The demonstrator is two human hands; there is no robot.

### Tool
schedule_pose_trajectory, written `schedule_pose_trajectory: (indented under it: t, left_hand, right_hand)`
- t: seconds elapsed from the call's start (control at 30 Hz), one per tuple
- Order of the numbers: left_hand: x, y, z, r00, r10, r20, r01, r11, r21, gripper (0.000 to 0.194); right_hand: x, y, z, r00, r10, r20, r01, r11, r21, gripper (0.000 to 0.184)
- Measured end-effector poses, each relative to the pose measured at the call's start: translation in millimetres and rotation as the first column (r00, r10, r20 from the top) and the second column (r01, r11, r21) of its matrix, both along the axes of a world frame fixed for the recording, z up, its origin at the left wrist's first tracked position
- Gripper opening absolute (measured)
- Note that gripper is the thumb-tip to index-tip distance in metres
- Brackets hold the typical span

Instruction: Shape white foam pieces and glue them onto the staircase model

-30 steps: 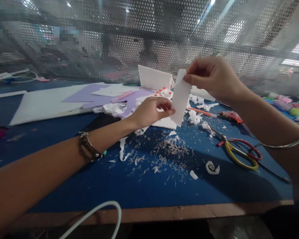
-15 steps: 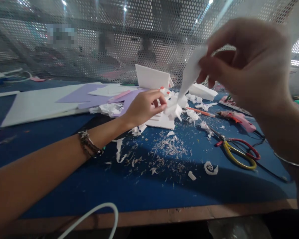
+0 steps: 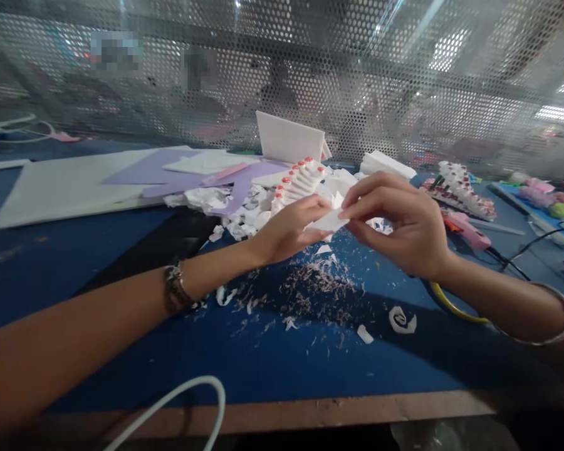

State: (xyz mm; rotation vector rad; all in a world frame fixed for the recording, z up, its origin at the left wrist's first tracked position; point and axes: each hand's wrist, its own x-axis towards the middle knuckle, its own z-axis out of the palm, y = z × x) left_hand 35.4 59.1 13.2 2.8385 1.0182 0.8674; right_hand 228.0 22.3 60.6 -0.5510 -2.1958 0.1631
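Pinching a white piece between thumb and fingers, the left hand and right hand nearly meet in the head view — each closed narrowly on its own side of it, above the blue table. Just behind stands a ridged white object with red tips — white scraps beside it. Pale shavings lie nearer the table's front edge.
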Motion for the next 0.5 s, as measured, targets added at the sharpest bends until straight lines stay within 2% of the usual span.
schedule_pose_trajectory:
  t: [0.03,0.13,0.27,0.37,0.5]
  left_hand:
    - [-0.8,2.4,0.7,0.998,0.011,-0.067,-0.008,0.999,0.040,0.025]
    - [-6.5,9.4,4.1,0.951,0.074,-0.299,-0.027,0.987,0.161,0.029]
    - [-11.0,16.0,6.5,0.910,0.157,-0.384,-0.040,0.954,0.296,0.037]
    - [-13.1,21.0,5.3,0.870,0.227,-0.439,-0.062,0.932,0.358,0.039]
    - [-16.6,19.5,6.4,0.829,0.275,-0.487,-0.109,0.934,0.341,0.047]
  right_hand:
    - [1.8,-0.5,0.0,1.000,0.016,0.001,-0.016,1.000,0.015,0.005]
    - [11.4,-2.4,-4.8,0.999,0.031,0.040,-0.033,0.998,0.045,0.005]
    - [24.1,-5.4,-25.0,0.976,0.113,0.185,-0.124,0.991,0.051,0.007]
    - [28.1,-7.4,-44.9,0.927,0.213,0.309,-0.201,0.977,-0.070,0.010]
    - [28.6,-8.9,-60.2,0.834,0.321,0.448,-0.211,0.937,-0.278,0.015]
